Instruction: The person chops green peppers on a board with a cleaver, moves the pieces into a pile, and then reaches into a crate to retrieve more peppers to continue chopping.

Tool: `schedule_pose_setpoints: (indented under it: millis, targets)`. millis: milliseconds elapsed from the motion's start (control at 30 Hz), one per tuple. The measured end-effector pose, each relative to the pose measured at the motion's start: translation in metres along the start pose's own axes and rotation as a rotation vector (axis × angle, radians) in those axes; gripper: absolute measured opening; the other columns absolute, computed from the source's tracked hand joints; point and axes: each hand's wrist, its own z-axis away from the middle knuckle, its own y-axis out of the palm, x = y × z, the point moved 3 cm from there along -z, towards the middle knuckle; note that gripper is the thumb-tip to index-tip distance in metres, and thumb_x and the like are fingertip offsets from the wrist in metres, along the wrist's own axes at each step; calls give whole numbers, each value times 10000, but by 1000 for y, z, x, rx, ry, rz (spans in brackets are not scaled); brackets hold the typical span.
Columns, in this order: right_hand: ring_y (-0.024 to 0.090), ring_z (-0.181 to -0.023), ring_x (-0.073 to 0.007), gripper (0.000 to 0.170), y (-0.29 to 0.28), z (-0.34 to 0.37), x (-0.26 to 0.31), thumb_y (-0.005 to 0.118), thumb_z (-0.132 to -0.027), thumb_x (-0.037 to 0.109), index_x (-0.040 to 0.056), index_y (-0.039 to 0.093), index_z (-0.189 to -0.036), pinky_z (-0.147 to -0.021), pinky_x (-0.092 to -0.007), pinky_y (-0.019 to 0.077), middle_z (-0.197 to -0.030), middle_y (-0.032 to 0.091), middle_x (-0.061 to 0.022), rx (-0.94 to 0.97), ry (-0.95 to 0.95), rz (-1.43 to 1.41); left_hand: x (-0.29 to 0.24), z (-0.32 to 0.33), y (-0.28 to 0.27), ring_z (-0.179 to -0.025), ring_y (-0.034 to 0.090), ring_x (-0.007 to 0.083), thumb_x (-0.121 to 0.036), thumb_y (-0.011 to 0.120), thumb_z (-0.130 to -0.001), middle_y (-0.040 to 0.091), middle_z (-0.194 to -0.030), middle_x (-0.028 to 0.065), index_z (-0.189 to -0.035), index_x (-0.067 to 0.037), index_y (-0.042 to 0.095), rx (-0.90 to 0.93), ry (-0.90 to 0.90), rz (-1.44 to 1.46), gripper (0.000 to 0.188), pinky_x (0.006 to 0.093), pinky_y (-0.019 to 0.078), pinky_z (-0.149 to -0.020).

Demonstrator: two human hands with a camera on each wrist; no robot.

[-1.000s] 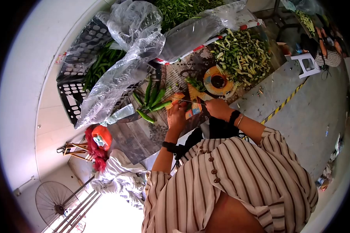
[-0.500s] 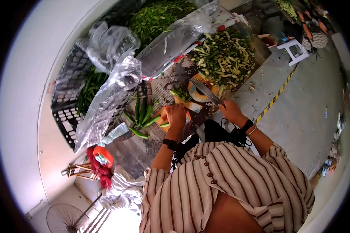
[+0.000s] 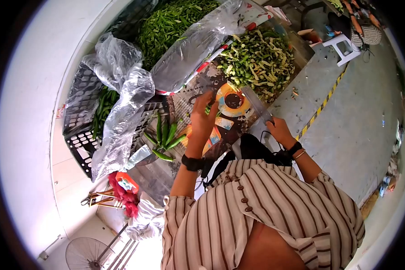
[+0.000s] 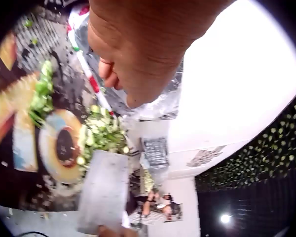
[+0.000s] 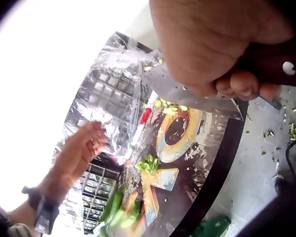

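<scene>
My right hand (image 3: 281, 132) grips the dark handle of a cleaver (image 3: 255, 102), its broad blade raised near the table's right edge. The same cleaver (image 4: 104, 187) shows in the left wrist view. My left hand (image 3: 203, 118) reaches over the table toward the plastic-lined crate; in the right wrist view this left hand (image 5: 79, 150) has loosely bent fingers, and nothing shows in them. Below it lies a small heap of cut green peppers (image 5: 148, 164). Several whole green peppers (image 3: 165, 133) lie left of my left hand. Beyond the cleaver is a large pile of chopped peppers (image 3: 261, 58).
A crate of shredded green pieces (image 3: 175, 27) under clear plastic (image 3: 189, 49) stands at the back. A black crate (image 3: 81, 153) with peppers is at the left. A white stool (image 3: 344, 49) and a seated person (image 3: 364, 33) are at the far right.
My left hand has lifted off the pepper and moved forward toward the plastic-lined crate. The right hand has swung the cleaver away from the left hand, toward the table's right edge.
</scene>
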Motion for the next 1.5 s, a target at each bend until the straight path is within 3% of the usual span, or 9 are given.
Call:
schedule_pose_setpoints:
  millis: [67,167,500,567,700,800,867,1000,1500]
  targets:
    - [515,-626,-423,262,2,-1,-2,517,-807,203,-52,517,-745,-564,-442,400,-650,531,-242,-6,2,16,37,33,-18,-836,579,292,-125,657,-752,571,-958,134,-1088,-17,560,54,-119,-326,366,367,479,-705]
    - [520,-632,-427,268,6,-3,-6,521,-808,204,-51,511,-728,-564,-451,402,-643,529,-245,5,-32,27,63,86,-35,-855,561,310,-142,661,-721,554,-952,139,-1060,-33,572,125,-318,-489,367,399,466,-720]
    - [525,-644,-432,270,31,-11,27,531,-818,218,-39,531,-735,-581,-467,411,-646,540,-244,170,-54,43,76,115,-36,-868,568,328,-143,660,-703,589,-928,132,-1033,-68,607,273,-305,-662,342,397,449,-754]
    - [534,-666,-428,275,38,-12,29,537,-816,229,-39,534,-752,-594,-468,415,-671,549,-250,232,-70,83,79,114,-31,-800,614,260,-139,655,-746,629,-899,139,-1047,-1,603,201,-658,-237,335,341,483,-697]
    - [546,-691,-421,290,47,-11,50,541,-812,241,-43,535,-756,-603,-471,416,-702,553,-258,294,-86,76,105,117,-11,-727,611,149,-162,647,-808,630,-842,120,-1072,108,554,110,-755,169,390,260,512,-615]
    - [556,-709,-417,303,62,-7,54,545,-808,251,-48,535,-757,-611,-471,420,-724,557,-261,404,-83,-6,112,118,4,-706,614,147,-129,634,-814,629,-819,100,-1052,74,574,69,-836,399,318,243,509,-599]
    - [558,-715,-419,292,76,-5,50,541,-808,240,-50,535,-768,-623,-468,429,-729,562,-255,416,-186,25,115,122,12,-687,611,140,-112,624,-821,627,-812,91,-1025,62,581,38,-870,451,272,236,506,-590]
    - [554,-714,-428,263,87,2,60,528,-811,215,-47,530,-804,-640,-480,434,-737,566,-258,437,-174,3,120,127,24,-632,602,131,-75,603,-833,618,-779,67,-940,39,592,-76,-894,590,157,229,498,-565]
    - [548,-675,-437,191,106,8,65,480,-827,154,-36,462,-848,-620,-500,433,-693,555,-256,393,-201,21,107,123,27,-645,606,151,-80,631,-815,611,-803,86,-952,61,566,-138,-898,547,208,247,509,-576]
